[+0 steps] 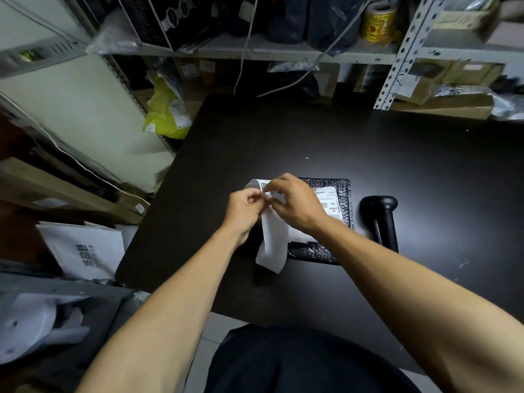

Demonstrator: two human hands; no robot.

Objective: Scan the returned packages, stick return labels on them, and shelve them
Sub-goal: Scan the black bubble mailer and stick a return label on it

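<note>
A black bubble-wrap package (338, 188) with a white shipping label lies flat on the dark table (368, 154). Just above its left part, both hands meet on a white strip of return labels (273, 242) whose free end hangs down toward me. My left hand (243, 207) pinches the strip's upper part. My right hand (295, 204) pinches the same spot from the right and hides much of the package. A printed label end (259, 184) curls over behind my fingers. A black handheld scanner (381, 214) lies on the table right of the package.
Metal shelves (283, 52) with boxes, dark bags and a yellow tape roll (378, 22) stand behind the table. A yellow mailer (164, 114) leans at the back left. A white box (85, 251) and bags sit on the floor at the left.
</note>
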